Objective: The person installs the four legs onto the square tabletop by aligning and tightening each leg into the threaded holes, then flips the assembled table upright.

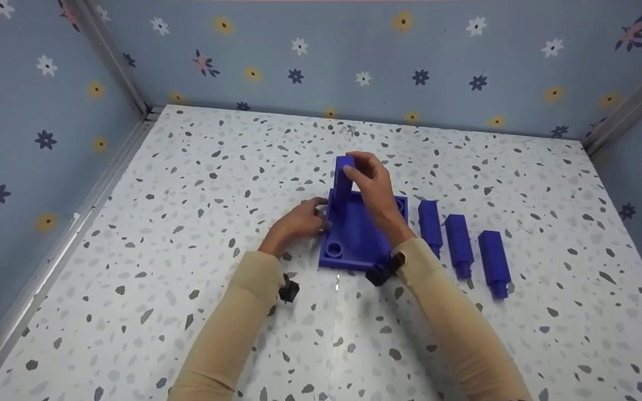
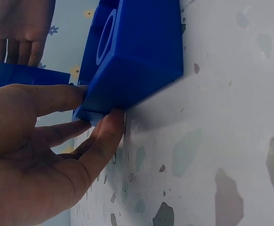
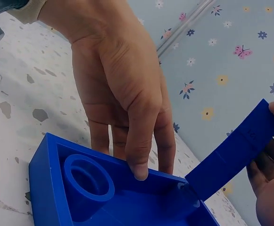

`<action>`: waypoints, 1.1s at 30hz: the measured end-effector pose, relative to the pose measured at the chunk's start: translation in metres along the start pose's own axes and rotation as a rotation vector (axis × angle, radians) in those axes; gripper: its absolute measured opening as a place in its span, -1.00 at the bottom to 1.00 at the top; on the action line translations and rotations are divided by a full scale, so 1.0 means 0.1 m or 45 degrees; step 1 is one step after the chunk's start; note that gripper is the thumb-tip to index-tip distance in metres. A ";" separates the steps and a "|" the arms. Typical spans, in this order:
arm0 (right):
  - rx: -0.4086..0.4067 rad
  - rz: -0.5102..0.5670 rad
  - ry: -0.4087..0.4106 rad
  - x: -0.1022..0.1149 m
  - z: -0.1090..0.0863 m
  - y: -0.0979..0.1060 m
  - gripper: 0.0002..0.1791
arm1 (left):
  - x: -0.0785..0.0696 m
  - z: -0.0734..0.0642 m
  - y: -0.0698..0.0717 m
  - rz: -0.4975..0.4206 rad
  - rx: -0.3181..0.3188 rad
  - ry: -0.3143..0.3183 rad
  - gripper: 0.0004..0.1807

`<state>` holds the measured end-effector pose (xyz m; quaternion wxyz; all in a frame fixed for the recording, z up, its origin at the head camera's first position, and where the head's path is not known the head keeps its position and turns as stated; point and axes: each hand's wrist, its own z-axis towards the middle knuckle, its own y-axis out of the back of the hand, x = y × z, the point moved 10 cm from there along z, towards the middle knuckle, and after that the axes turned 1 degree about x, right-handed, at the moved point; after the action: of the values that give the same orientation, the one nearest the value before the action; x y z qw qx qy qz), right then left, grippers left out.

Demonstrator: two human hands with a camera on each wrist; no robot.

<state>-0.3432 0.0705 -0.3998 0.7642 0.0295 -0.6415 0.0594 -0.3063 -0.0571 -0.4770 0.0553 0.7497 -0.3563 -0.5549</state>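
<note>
My left hand (image 1: 298,220) grips the left wall of a blue square tray (image 1: 368,239), its thumb over the rim and its fingers along the outer side. Round sockets stand in the tray's corners; the near-left socket (image 1: 334,249) and a socket ring (image 3: 89,181) in the right wrist view show plainly. At the far-left corner, a blue square post (image 1: 343,181) stands with its lower end at the socket. My right hand (image 1: 375,186) pinches this post near its top between thumb and fingers. In the right wrist view the post (image 3: 236,150) meets the socket, its tip hidden inside.
Three more blue posts lie to the right of the tray: a near one (image 1: 430,223), a middle one (image 1: 458,239) and a far-right one (image 1: 492,259), their narrow ends toward me. The speckled white table (image 1: 159,250) is bordered by flowered walls (image 1: 354,55) at the back and sides.
</note>
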 end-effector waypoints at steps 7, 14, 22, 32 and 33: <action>-0.036 -0.045 0.016 0.07 -0.03 -0.01 -0.60 | 0.00 0.00 0.00 0.019 -0.001 0.002 -0.30; -0.052 -0.083 -0.001 0.27 -0.14 -0.06 -0.61 | 0.00 -0.01 0.00 0.000 -0.004 0.016 -0.29; -0.067 -0.121 -0.033 0.18 -0.12 -0.07 -0.59 | 0.01 -0.01 -0.01 -0.016 -0.009 0.016 -0.31; -0.110 -0.053 0.003 -0.02 -0.01 0.03 -0.73 | -0.01 -0.02 0.00 0.007 -0.015 -0.006 -0.31; -0.113 -0.033 0.000 -0.01 -0.01 0.03 -0.74 | -0.01 -0.02 0.00 0.018 -0.019 -0.004 -0.31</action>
<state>-0.3432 0.0735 -0.4012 0.7655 0.0041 -0.6431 0.0210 -0.3044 -0.0574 -0.4756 0.0644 0.7460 -0.3576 -0.5582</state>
